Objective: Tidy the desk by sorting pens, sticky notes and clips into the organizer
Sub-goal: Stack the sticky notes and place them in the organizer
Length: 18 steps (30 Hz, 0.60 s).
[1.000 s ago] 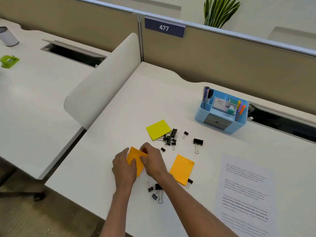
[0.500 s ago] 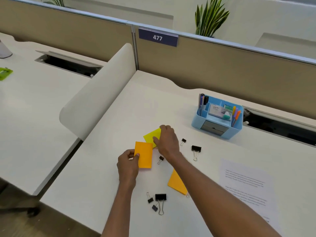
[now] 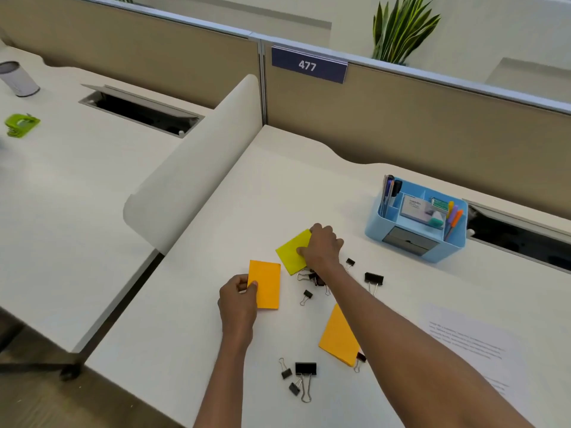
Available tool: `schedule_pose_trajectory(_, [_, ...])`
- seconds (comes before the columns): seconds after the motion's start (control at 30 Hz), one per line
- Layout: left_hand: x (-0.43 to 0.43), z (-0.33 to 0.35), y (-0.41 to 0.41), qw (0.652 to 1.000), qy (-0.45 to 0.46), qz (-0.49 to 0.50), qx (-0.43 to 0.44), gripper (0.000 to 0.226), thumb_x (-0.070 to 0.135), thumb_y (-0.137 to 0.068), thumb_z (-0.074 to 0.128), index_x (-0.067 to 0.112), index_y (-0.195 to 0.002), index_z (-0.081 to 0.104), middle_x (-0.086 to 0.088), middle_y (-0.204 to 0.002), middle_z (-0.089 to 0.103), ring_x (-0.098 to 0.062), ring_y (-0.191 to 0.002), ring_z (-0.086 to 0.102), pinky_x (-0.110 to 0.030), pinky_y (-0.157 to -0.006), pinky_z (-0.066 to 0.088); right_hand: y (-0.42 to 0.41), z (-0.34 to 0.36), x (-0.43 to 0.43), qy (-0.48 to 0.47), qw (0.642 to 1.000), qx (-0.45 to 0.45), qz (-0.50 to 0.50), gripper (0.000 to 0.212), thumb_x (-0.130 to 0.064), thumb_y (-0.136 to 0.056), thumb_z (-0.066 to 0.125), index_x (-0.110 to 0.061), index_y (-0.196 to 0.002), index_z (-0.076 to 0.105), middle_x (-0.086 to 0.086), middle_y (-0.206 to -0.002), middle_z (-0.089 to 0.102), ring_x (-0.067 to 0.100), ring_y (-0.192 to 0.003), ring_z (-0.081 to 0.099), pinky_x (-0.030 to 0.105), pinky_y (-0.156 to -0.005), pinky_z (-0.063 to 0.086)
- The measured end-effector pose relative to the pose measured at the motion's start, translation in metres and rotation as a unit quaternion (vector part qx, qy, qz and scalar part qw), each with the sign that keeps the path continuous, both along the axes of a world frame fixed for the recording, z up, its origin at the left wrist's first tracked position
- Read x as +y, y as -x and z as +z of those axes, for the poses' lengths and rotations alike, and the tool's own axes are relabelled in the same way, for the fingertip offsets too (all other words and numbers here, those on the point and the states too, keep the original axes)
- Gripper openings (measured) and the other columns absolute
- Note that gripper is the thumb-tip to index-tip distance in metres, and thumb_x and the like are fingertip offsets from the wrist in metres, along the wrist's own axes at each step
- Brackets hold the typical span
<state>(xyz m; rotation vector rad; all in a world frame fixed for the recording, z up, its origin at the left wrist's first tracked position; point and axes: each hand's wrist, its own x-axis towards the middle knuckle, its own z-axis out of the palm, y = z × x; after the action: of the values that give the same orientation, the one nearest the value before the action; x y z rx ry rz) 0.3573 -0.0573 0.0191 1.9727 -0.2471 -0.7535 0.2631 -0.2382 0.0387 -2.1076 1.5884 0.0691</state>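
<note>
left hand (image 3: 238, 299): fingers and thumb pinched on the left edge of the orange sticky pad (image 3: 265, 284), nothing else in it.
orange sticky pad: roughly mid-table (image 3: 278, 186), a bit toward the left edge. Honestly can't tell if it's lying flat or lifted a touch.
right hand (image 3: 323, 247): reached further back, fingers curled over the far corner of the yellow sticky pad (image 3: 290, 253), thumb down on its top face, so a proper grip.
yellow sticky pad: just behind and to the right of the orange one, not touching it, turned like a diamond.
second orange pad (image 3: 338, 336): flat, nearer the front edge, partly hidden under the right forearm, with a small clip at its near corner.
binder clips (image 3: 305, 369): all black and loose on the table. There are three by the front edge, a little heap under the right wrist right at the yellow pad's near edge, and a few singles to the right of that.
organizer (image 3: 414, 242): light blue, toward the back edge on the right, well apart from both hands.
pens (image 3: 387, 193): upright in the organizer's left compartment, with highlighters (image 3: 452, 216) in the right one.
printed sheet (image 3: 472, 338): flat on the right side of the table.
</note>
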Motion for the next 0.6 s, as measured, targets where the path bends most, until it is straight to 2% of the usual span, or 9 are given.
schedule_pose_trajectory(0.1, [-0.005,0.001,-0.002,1.0,0.003,0.006,-0.007,0.009,0.015,-0.098,0.063,0.021,-0.103,0.069,0.006,-0.094,0.068,-0.021,-0.097,0.064,-0.029,-0.073,0.047,0.009,0.007,-0.002,-0.021,0.994,-0.107,0.01,0.027,-0.01,-0.099,0.055,-0.01,-0.126,0.058,0.016,-0.126,0.052,0.037,-0.113,0.055,0.039,-0.098,0.038])
schedule_pose_trajectory(0.17, [-0.009,0.003,-0.001,1.0,0.008,0.01,-0.013,0.014,0.014,-0.1,0.06,0.018,-0.109,0.07,0.0,-0.1,0.07,-0.023,-0.1,0.065,-0.036,-0.083,0.052,0.017,0.016,0.0,-0.011,0.988,-0.153,0.032,0.024,-0.003,-0.1,0.048,-0.007,-0.12,0.061,0.017,-0.12,0.056,0.035,-0.109,0.056,0.04,-0.092,0.045])
schedule_pose_trajectory(0.3, [-0.022,0.011,0.002,0.999,0.025,-0.003,-0.022,0.023,0.016,-0.103,0.055,0.013,-0.122,0.067,-0.006,-0.11,0.07,-0.029,-0.105,0.066,-0.045,-0.093,0.055,0.028,0.038,-0.001,0.001,0.98,-0.181,0.086,0.027,-0.006,-0.103,0.047,-0.011,-0.125,0.062,0.013,-0.121,0.061,0.029,-0.11,0.056,0.038,-0.09,0.047])
schedule_pose_trajectory(0.37, [-0.028,0.016,0.006,0.998,0.051,-0.03,-0.016,0.026,0.017,-0.105,0.052,0.013,-0.126,0.066,-0.007,-0.114,0.071,-0.029,-0.106,0.066,-0.043,-0.092,0.055,0.028,0.046,0.002,-0.021,0.973,-0.202,0.109,0.026,-0.006,-0.102,0.051,-0.012,-0.124,0.064,0.011,-0.122,0.063,0.027,-0.111,0.057,0.033,-0.087,0.045])
schedule_pose_trajectory(0.47, [-0.039,0.023,0.011,0.995,0.084,-0.059,0.015,0.022,0.018,-0.106,0.048,0.017,-0.119,0.066,-0.004,-0.107,0.071,-0.028,-0.102,0.067,-0.045,-0.086,0.056,0.02,0.051,0.016,-0.049,0.967,-0.215,0.125,0.024,-0.005,-0.1,0.055,-0.013,-0.119,0.066,0.009,-0.12,0.064,0.025,-0.111,0.058,0.034,-0.088,0.048])
schedule_pose_trajectory(0.53, [-0.042,0.027,0.012,0.992,0.098,-0.073,0.044,0.022,0.02,-0.107,0.046,0.019,-0.114,0.067,-0.003,-0.103,0.071,-0.029,-0.102,0.067,-0.05,-0.089,0.056,0.015,0.051,0.018,-0.032,0.968,-0.22,0.117,0.024,-0.007,-0.099,0.056,-0.014,-0.119,0.067,0.009,-0.119,0.062,0.025,-0.112,0.057,0.033,-0.091,0.047])
schedule_pose_trajectory(0.6, [-0.063,0.049,0.065,0.981,0.116,-0.147,0.056,0.023,0.027,-0.107,0.046,0.022,-0.112,0.068,-0.005,-0.105,0.071,-0.03,-0.104,0.066,-0.053,-0.092,0.055,0.071,0.059,0.007,0.014,0.967,-0.252,0.043,0.025,-0.009,-0.098,0.057,-0.016,-0.119,0.069,0.008,-0.118,0.058,0.022,-0.111,0.055,0.03,-0.089,0.043])
